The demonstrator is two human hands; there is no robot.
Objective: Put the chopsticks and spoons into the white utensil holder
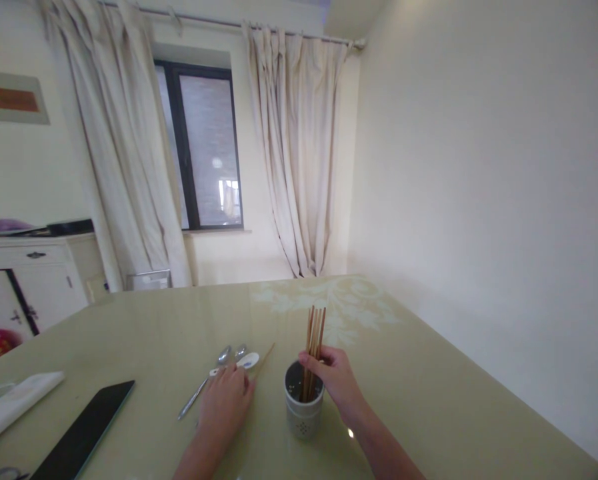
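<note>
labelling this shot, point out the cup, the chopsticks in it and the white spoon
Cup (304,420): head view, front outer wall.
Chopsticks (314,341): head view, upper shafts.
White spoon (249,361): head view, bowl.

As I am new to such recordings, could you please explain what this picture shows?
There is no machine, just a person's bare left hand and right hand, seen from a camera worn on the head. The right hand holds a bundle of chopsticks with their lower ends in a cup on the table. The left hand is at a white spoon and a lone thin stick; whether it grips either is unclear. Metal spoons lie close by.
</note>
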